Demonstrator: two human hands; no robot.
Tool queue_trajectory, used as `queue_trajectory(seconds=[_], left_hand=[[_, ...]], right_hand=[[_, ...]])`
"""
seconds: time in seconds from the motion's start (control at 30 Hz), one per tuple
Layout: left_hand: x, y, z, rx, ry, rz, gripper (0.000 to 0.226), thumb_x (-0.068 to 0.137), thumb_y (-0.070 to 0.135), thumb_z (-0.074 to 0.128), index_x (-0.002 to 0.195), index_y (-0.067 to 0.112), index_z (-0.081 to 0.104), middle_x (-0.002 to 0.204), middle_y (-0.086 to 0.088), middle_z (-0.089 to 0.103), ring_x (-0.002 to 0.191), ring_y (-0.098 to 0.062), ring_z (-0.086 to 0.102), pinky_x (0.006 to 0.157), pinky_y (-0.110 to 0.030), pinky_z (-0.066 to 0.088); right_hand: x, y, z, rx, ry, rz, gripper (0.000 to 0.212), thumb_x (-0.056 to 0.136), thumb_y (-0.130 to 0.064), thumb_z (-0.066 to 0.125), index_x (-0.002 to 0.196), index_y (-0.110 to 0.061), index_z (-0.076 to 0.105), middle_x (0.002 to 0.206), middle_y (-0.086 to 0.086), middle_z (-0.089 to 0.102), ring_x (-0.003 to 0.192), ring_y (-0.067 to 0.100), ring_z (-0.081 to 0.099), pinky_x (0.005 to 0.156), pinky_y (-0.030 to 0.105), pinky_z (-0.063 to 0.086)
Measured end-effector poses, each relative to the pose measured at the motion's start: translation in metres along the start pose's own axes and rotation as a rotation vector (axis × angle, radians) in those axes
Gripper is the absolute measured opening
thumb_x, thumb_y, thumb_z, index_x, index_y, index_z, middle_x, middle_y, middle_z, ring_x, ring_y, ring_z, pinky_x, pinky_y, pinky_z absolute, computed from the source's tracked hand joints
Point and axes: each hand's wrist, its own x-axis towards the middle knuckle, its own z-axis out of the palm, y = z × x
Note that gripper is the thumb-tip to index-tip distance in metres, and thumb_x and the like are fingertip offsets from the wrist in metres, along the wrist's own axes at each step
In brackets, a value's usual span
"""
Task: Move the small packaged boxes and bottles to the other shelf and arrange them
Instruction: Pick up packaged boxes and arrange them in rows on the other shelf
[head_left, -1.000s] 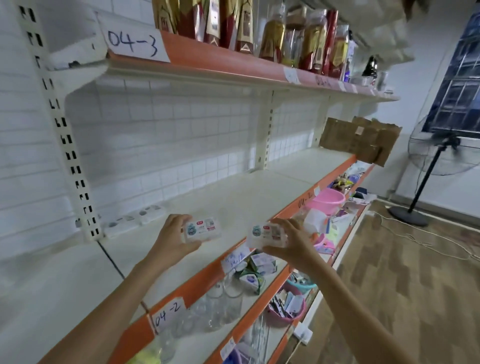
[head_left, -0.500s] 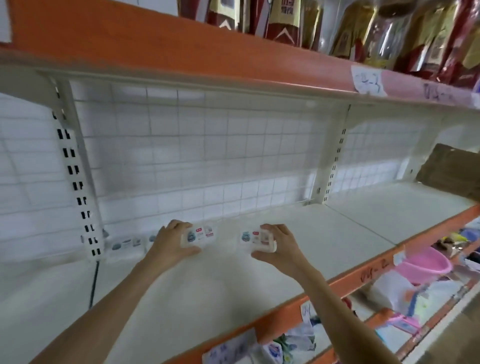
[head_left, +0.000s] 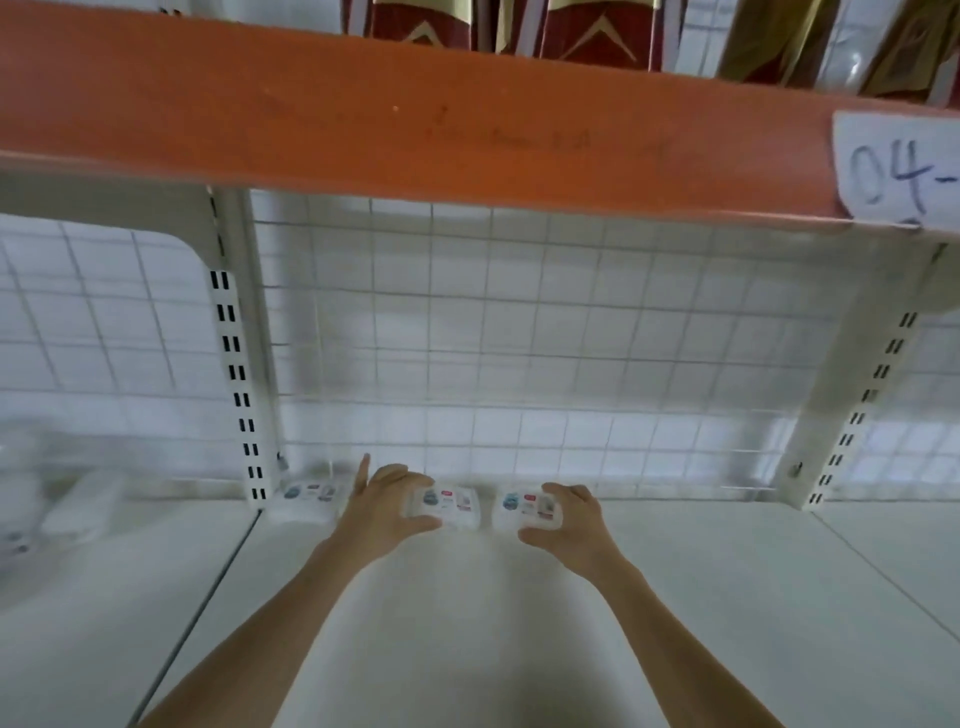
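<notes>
Fingers of both hands curl around small white packaged boxes, one box per hand, at the back of a white shelf (head_left: 675, 597). Nearest the viewer, two bare forearms rise from the bottom edge, at about 7 and 5 o'clock, and converge toward the centre. The left hand (head_left: 382, 512) pinches the left box (head_left: 445, 506) between thumb below and fingers (head_left: 395, 475) above, with one finger sticking up straight. The right hand (head_left: 569, 519) grips the right box (head_left: 527, 512) the same way, thumb under, fingers over the top. The two boxes sit just beside each other with a narrow gap between them, low against the shelf surface; whether they already rest on it cannot be told.

Judging by their look, the boxes are light, stiff cardboard with smooth printed faces. They should stand a firm pinch across the long sides, and they would slide easily on the painted shelf, so a gentle nudge should square them up.

At 9 o'clock from the left hand, a third matching box (head_left: 309, 496) lies against the foot of a slotted upright (head_left: 236, 374). Further toward 9 o'clock, pale blurred shapes may be more packages; they are too smeared to name.

Behind everything, a white wire grid (head_left: 519, 338) backs the shelf. At 12 o'clock an orange shelf edge (head_left: 415, 114) crosses the view, carrying a paper label (head_left: 901, 171) cut off at the right edge after "04-". Dark red and gold packets (head_left: 587, 31) above it are cropped. Box print is unreadable.
</notes>
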Motion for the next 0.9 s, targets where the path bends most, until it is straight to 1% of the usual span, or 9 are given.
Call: queue_trajectory(seconds=[0.1, 0.2, 0.33, 0.4, 0.53, 0.63, 0.7, 0.8, 0.9], left_hand=[[-0.001, -0.007, 0.004, 0.101, -0.028, -0.044, 0.086, 0.059, 0.076, 0.027, 0.129, 0.030, 0.046, 0.136, 0.012, 0.045, 0.137, -0.007, 0.021, 0.110, -0.034, -0.014], [-0.003, -0.016, 0.011, 0.101, -0.007, -0.097, 0.073, 0.071, 0.071, 0.035, 0.130, 0.029, 0.046, 0.141, 0.013, 0.040, 0.138, -0.007, 0.021, 0.113, -0.034, -0.006], [-0.004, -0.019, 0.020, 0.020, 0.089, -0.065, 0.082, 0.065, 0.072, 0.022, 0.126, 0.025, 0.051, 0.134, 0.010, 0.047, 0.131, -0.009, 0.034, 0.113, -0.031, 0.006], [-0.003, -0.021, 0.024, -0.007, 0.097, -0.054, 0.072, 0.073, 0.068, 0.033, 0.127, 0.023, 0.051, 0.134, 0.008, 0.048, 0.129, -0.009, 0.038, 0.113, -0.028, 0.009], [0.000, -0.025, 0.029, -0.018, 0.133, -0.023, 0.077, 0.067, 0.066, 0.029, 0.119, 0.017, 0.059, 0.123, 0.003, 0.057, 0.122, -0.013, 0.045, 0.111, -0.031, 0.019], [0.002, -0.029, 0.033, 0.090, 0.228, 0.053, 0.044, 0.067, 0.049, 0.070, 0.096, 0.017, 0.068, 0.096, 0.005, 0.066, 0.101, -0.009, 0.047, 0.095, -0.045, 0.043], [0.004, -0.028, 0.033, 0.105, 0.243, 0.060, 0.043, 0.056, 0.039, 0.084, 0.090, 0.020, 0.067, 0.089, 0.008, 0.065, 0.093, -0.011, 0.055, 0.088, -0.044, 0.048], [0.003, -0.028, 0.032, 0.137, 0.212, 0.068, 0.046, 0.050, 0.040, 0.087, 0.087, 0.022, 0.066, 0.084, 0.010, 0.063, 0.088, -0.010, 0.055, 0.084, -0.041, 0.051], [0.003, -0.025, 0.030, 0.106, 0.133, 0.053, 0.041, 0.069, 0.035, 0.077, 0.101, 0.014, 0.063, 0.099, 0.001, 0.062, 0.099, -0.021, 0.058, 0.100, -0.047, 0.042]], right_hand=[[0.009, 0.002, 0.003, 0.009, -0.006, 0.003, 0.078, 0.070, -0.034, 0.076, 0.136, -0.017, 0.039, 0.129, 0.006, 0.039, 0.123, 0.025, 0.038, 0.104, 0.037, 0.037], [0.015, -0.002, 0.008, 0.048, -0.001, -0.022, 0.072, 0.071, -0.028, 0.075, 0.132, -0.016, 0.040, 0.122, 0.005, 0.046, 0.113, 0.020, 0.044, 0.089, 0.027, 0.040], [0.019, -0.011, 0.025, 0.094, 0.028, -0.032, 0.052, 0.076, -0.019, 0.070, 0.121, -0.012, 0.044, 0.115, -0.001, 0.040, 0.100, 0.014, 0.044, 0.078, 0.019, 0.036], [0.020, -0.012, 0.033, 0.133, 0.074, -0.028, 0.045, 0.076, -0.019, 0.069, 0.115, -0.012, 0.049, 0.114, -0.003, 0.039, 0.103, 0.015, 0.048, 0.078, 0.018, 0.036], [0.020, -0.011, 0.043, 0.121, 0.161, -0.050, 0.040, 0.079, -0.023, 0.069, 0.114, -0.010, 0.055, 0.117, 0.000, 0.046, 0.099, 0.012, 0.047, 0.083, 0.016, 0.036], [0.022, -0.012, 0.050, 0.087, 0.240, -0.042, 0.040, 0.080, -0.025, 0.069, 0.115, -0.009, 0.058, 0.123, 0.003, 0.044, 0.114, 0.016, 0.043, 0.091, 0.019, 0.036], [0.022, -0.014, 0.052, 0.058, 0.264, -0.029, 0.041, 0.082, -0.027, 0.068, 0.117, -0.010, 0.058, 0.125, 0.002, 0.043, 0.117, 0.016, 0.043, 0.092, 0.019, 0.035], [0.020, -0.016, 0.051, 0.000, 0.248, -0.017, 0.043, 0.084, -0.030, 0.065, 0.121, -0.011, 0.056, 0.130, 0.002, 0.043, 0.123, 0.018, 0.041, 0.097, 0.024, 0.038], [0.015, -0.022, 0.048, -0.056, 0.174, 0.020, 0.050, 0.086, -0.033, 0.061, 0.131, -0.015, 0.047, 0.141, 0.003, 0.036, 0.130, 0.021, 0.034, 0.103, 0.031, 0.037]])
